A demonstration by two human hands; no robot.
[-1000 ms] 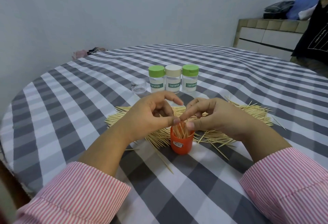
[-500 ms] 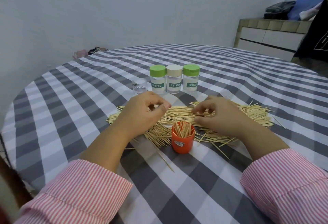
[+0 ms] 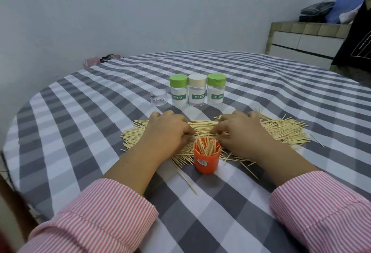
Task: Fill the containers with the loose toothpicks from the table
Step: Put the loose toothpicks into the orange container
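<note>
A wide pile of loose toothpicks (image 3: 281, 132) lies across the checked tablecloth. In front of it stands a small orange cup (image 3: 206, 162), open and holding several toothpicks upright. My left hand (image 3: 168, 132) lies knuckles-up on the pile just left of the cup, its curled fingertips pinching toothpicks. Just right of the cup, my right hand (image 3: 243, 132) does the same, with toothpicks between thumb and fingers. The fingertips of both hands nearly meet behind the cup's rim. Three toothpick jars stand behind: a green-capped jar (image 3: 178, 92), a beige-capped jar (image 3: 197, 92) and another green-capped jar (image 3: 216, 91).
A clear plastic cap (image 3: 159, 97) sits left of the jars. One stray toothpick (image 3: 186, 180) lies in front of the cup. The round table (image 3: 80, 122) has a grey-and-white checked cloth. A cabinet (image 3: 301, 40) and a person in black (image 3: 357, 48) are at far right.
Both hands came down from above the orange cup onto the pile, then drew inward until their fingertips met behind the cup. The cup now shows more toothpicks standing in it.
</note>
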